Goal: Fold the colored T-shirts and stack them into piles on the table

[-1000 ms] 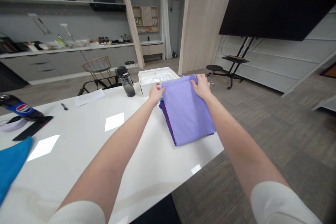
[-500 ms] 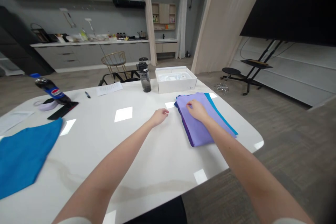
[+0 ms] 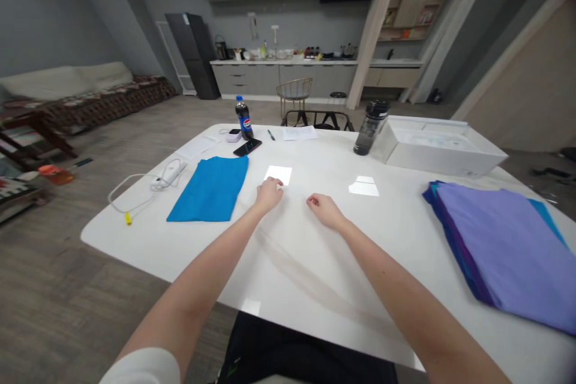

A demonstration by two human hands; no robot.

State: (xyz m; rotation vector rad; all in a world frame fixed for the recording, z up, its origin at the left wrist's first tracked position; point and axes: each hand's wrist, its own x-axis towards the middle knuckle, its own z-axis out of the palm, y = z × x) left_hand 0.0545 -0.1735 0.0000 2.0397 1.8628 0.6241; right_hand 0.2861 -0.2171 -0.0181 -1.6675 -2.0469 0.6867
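From where I stand, I see the person's two bare hands out over the white tabletop (image 3: 382,216), a little apart from each other. I'll take the spot between them as the clock's centre, with twelve straight ahead of the person.

The left hand (image 3: 269,195) is loosely curved, with a small opening between thumb and fingers. The right hand (image 3: 327,210) is narrow, its fingers curled in close to the thumb. I can't tell whether either one touches the surface.

The blue cloth (image 3: 211,189) lies flat at nine o'clock, near the left hand but apart from it. Beyond it, also toward nine, there's a white power strip (image 3: 167,174) with its cable. Between three and four o'clock sits a stack of folded cloths (image 3: 508,246), light purple on top, with darker purple and blue edges showing.

The phone (image 3: 247,147) lies at ten, and the cola bottle (image 3: 243,120) stands upright just behind it, toward eleven. A pen (image 3: 271,135) is between eleven and twelve, and a printed sheet (image 3: 299,132) is at twelve. The dark tumbler (image 3: 369,130) stands toward one, just beside the open white box (image 3: 445,156) at two.
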